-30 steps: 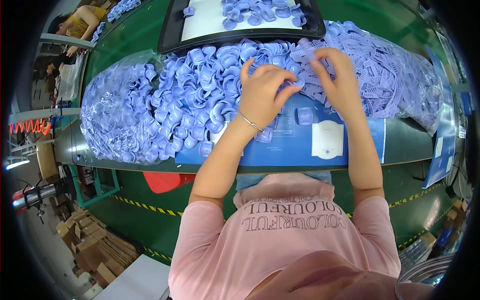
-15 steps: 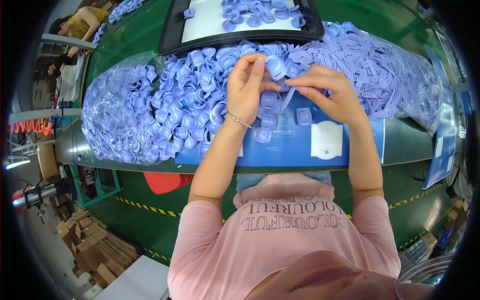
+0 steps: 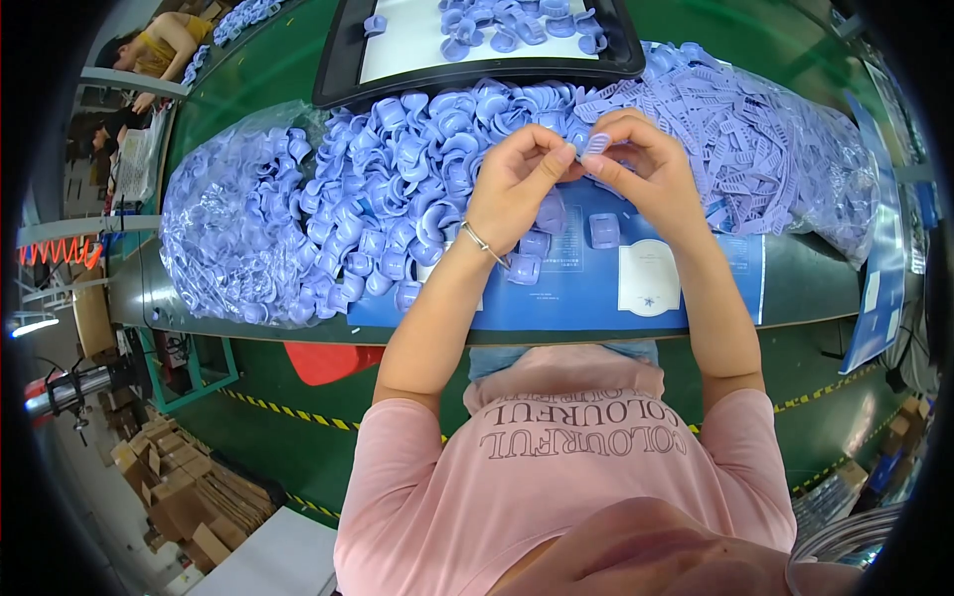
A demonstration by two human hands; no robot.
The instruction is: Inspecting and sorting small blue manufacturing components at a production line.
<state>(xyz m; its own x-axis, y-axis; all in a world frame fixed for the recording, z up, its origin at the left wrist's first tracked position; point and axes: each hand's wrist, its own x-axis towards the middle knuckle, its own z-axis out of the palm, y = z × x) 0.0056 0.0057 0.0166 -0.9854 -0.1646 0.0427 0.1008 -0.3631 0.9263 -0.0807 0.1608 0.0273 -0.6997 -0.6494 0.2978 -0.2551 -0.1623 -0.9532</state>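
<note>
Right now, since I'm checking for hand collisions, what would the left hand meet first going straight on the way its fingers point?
Likely the small purple strip at the fingertips of the right hand; depth there is unclear.

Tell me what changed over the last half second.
The left hand moved rightward and slightly back; the right hand rose with its toothed strip. They nearly meet; the left's curved piece can't be made out. The black tray and curved-piece pile stayed put.
</note>
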